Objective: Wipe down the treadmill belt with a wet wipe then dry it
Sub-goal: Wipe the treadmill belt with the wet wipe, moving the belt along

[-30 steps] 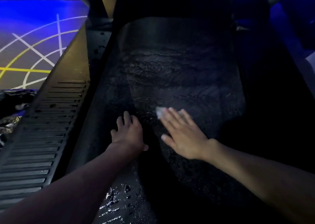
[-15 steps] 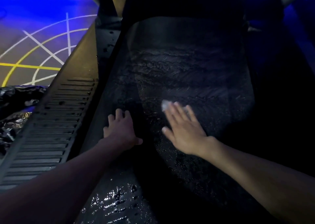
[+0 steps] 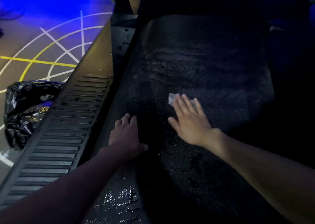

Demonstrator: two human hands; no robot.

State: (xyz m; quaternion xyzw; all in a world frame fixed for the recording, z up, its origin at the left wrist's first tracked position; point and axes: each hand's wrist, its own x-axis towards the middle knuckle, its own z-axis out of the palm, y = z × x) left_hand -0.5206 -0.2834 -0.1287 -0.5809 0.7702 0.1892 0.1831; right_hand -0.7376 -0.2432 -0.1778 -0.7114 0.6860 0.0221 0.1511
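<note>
Nearest us, by the left edge of the treadmill belt (image 3: 196, 67), the dark pebbled rubber glinted with beads of water, so we judged the wet-wiping step was in hand and the drying not yet begun. A little further up, our left hand (image 3: 127, 135) rested palm down close to that left edge, its grip released and holding nothing; it seemed to be bracing us. Beside it, toward the middle of the belt, our right hand (image 3: 189, 121) lay flat with fingers straight, its grip also released, pressing the wet wipe (image 3: 172, 98) down. The wipe was a small pale crumpled sheet, mostly hidden, with one corner poking out past the fingertips. Beyond the wipe the belt looked streaked and rippled with damp, then duller toward its curved far end. The next move, we thought, called for firm sliding pressure up over that far stretch, and then a dry cloth, though none was in view. Along the left edge ran a ribbed, slotted side rail (image 3: 56, 138) of hard plastic. Past it were a glossy black bag (image 3: 23, 108) and a floor (image 3: 20, 27) with painted lines.
</note>
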